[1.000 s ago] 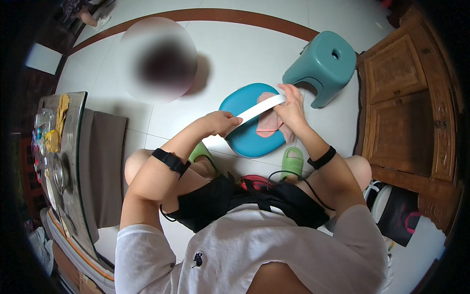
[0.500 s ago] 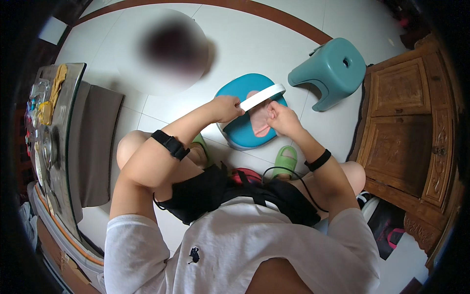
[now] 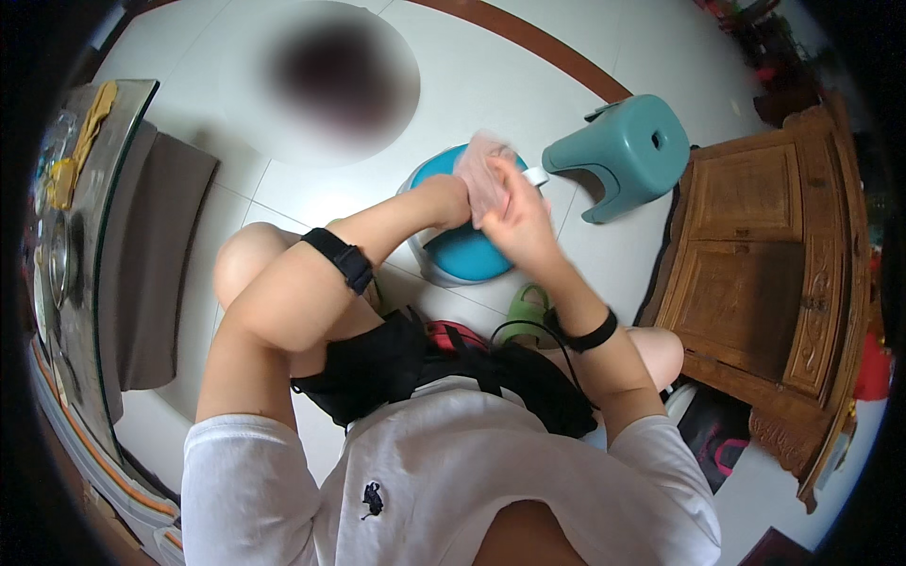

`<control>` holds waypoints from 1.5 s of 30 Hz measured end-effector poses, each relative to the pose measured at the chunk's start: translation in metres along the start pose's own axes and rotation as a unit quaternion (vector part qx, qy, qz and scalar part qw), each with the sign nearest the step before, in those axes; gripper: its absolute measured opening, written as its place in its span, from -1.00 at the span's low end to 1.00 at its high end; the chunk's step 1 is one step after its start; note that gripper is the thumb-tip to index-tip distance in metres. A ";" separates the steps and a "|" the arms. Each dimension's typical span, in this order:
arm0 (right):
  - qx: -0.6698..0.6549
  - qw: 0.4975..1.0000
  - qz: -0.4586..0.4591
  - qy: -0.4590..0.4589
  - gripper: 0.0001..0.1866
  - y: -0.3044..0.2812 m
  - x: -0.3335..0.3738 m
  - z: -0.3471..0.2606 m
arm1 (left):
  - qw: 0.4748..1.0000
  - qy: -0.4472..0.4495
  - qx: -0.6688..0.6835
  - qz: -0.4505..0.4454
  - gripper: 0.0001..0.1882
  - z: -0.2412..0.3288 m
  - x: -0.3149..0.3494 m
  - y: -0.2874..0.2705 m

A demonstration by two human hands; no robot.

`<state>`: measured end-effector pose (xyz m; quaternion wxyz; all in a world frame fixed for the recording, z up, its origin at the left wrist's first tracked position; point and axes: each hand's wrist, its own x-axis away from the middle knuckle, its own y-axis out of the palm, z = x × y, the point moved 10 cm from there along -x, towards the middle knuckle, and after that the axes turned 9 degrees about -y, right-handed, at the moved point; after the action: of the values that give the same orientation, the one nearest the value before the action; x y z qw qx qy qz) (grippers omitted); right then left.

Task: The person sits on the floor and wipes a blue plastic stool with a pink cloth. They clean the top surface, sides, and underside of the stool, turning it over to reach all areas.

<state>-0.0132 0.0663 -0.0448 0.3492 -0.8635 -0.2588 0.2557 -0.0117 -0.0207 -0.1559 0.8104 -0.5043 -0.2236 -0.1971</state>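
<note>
Both my hands are together over a rounded blue-topped thing point(image 3: 469, 255) with a pale side, standing on the floor between my feet. My left hand point(image 3: 447, 200) is closed at the lower left of a crumpled pink cloth point(image 3: 481, 160), its fingers mostly hidden. On the cloth's right side my right hand point(image 3: 519, 219) grips it, slightly smeared by motion. Part of a white handle point(image 3: 536, 176) shows beyond my right hand; the cloth and my hands hide the rest.
A teal plastic stool point(image 3: 642, 141) stands to the right, beside a carved wooden cabinet point(image 3: 741, 283). On the left, a glass-topped table point(image 3: 123, 132) holds several small things, near a grey padded seat point(image 3: 160, 255). My green slippers point(image 3: 525, 311) are on the tiles. A blurred patch covers the upper left.
The pink cloth has come up off the blue top into my hands. My left hand has let go of the white handle, and my head view has shifted a little.
</note>
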 end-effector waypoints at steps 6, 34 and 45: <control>0.159 0.985 0.068 -0.016 -0.47 -0.005 0.012 0.040 | 0.999 -0.024 0.021 -0.013 -0.61 -0.002 0.018 0.006; -0.169 0.898 0.089 0.397 -0.58 0.011 0.054 0.171 | 0.954 -0.119 0.204 -0.187 -0.24 -0.015 0.021 0.019; -0.015 0.995 0.102 0.010 -0.43 0.046 0.044 0.007 | 0.801 -0.170 0.534 -0.211 -0.06 -0.017 0.028 0.003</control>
<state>0.0268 0.0685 -0.0943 0.3108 -0.8929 -0.1695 0.2781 0.0159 -0.0378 -0.1494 0.8386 0.0429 -0.5289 -0.1235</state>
